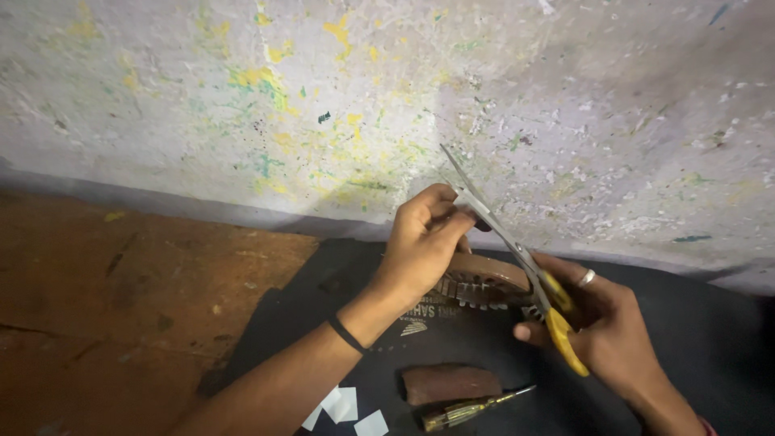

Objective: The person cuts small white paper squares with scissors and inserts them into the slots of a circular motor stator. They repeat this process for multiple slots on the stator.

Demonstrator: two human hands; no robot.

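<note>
My left hand grips the upper edge of a curved brown leather piece whose edge is cut into small notches. My right hand, with a ring on one finger, holds yellow-handled scissors. The steel blades point up and to the left past my left fingers, toward the wall. A thin black band circles my left wrist. Both hands hover over a black mat.
On the mat below lie a brown leather scrap, a screwdriver-like tool with a clear yellowish handle and a few white paper squares. A reddish-brown floor spreads left. A paint-speckled wall rises behind.
</note>
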